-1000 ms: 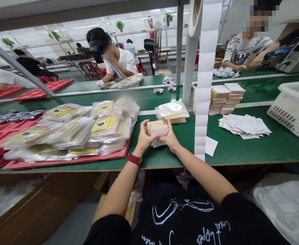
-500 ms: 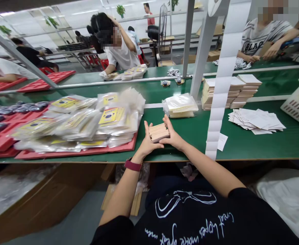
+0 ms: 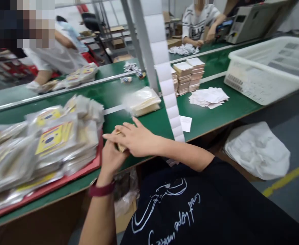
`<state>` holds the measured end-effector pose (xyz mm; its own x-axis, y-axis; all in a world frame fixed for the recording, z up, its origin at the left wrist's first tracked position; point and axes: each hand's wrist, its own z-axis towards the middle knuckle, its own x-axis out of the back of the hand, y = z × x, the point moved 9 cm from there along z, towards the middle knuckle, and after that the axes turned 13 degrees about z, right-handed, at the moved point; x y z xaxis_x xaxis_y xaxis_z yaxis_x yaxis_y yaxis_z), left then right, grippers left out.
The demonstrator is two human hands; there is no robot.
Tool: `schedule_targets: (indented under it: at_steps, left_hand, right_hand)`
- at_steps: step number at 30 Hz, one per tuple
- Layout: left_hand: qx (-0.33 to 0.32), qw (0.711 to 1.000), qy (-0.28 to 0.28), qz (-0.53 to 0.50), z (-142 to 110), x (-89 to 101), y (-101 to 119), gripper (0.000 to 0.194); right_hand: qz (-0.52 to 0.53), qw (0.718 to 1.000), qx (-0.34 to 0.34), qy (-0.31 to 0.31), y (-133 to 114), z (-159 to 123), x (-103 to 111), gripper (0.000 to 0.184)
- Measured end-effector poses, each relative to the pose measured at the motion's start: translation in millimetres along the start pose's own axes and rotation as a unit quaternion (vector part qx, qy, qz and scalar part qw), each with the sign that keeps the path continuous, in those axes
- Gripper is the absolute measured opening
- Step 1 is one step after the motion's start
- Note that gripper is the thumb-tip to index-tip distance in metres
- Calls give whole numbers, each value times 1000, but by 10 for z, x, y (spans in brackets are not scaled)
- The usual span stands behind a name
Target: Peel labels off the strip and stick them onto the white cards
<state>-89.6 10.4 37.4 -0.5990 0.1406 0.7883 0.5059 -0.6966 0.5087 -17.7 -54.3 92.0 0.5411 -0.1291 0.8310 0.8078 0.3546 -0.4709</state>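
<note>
At the bench's near edge, my left hand (image 3: 110, 156) grips a small stack of cards (image 3: 121, 147), mostly covered by my hands. My right hand (image 3: 137, 139) lies over the top of this stack, fingers stretched across it and pressing it against the left. Just beyond them is a clear plastic packet of cream-coloured sheets (image 3: 145, 102). To the left, bagged packs with yellow labels (image 3: 53, 137) are heaped on a red tray (image 3: 100, 153).
A strip of white labels (image 3: 164, 73) hangs right of my hands, by a metal post (image 3: 145, 44). Beyond stand card stacks (image 3: 183, 76), loose white cards (image 3: 209, 97) and a white basket (image 3: 256, 81). A single card (image 3: 185, 123) lies nearer. A co-worker (image 3: 47, 58) sits opposite.
My view has swung to the right. The stack, earlier held between both hands with its edges showing, is now largely covered, as my right hand has moved over the top of it.
</note>
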Motion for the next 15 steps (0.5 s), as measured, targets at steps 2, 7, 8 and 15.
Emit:
schedule_targets:
  at_steps: [2,7,8,15]
  left_hand:
    - [-4,996,-3,91,-76,184,179,71]
    - [-112,982,-70,133,-262,207,819,99]
    - [-145,977,-104,116,-280,92,986,99]
    - [-159,951,-255,-71,-28,-788,1655,88]
  right_hand:
    - [4,1000,27,3,-124,-154,198,56]
    - [44,995,77,40,-176,-861,530,69]
    - [65,995,69,40,-111,-1017,552,73]
    - [423,876,-144,183,1011,-2129,621,80]
